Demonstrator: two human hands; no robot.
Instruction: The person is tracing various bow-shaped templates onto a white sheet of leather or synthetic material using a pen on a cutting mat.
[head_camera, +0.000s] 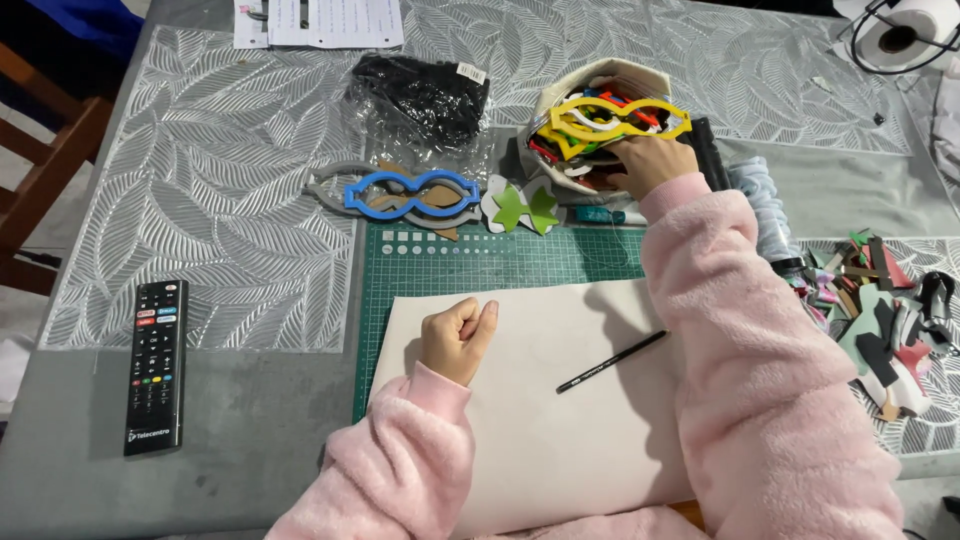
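The sheet of paper lies on the cutting mat, with the pencil resting on its 3 o'clock side. The left hand rests on the sheet at 10 o'clock. The container of mask cut-outs stands at 1 o'clock beyond the mat, with the right hand in it. The stacked cut-outs lie at 11 o'clock, just behind the mat. The remote control lies at 9 o'clock. The scrap pile lies at 3 o'clock.
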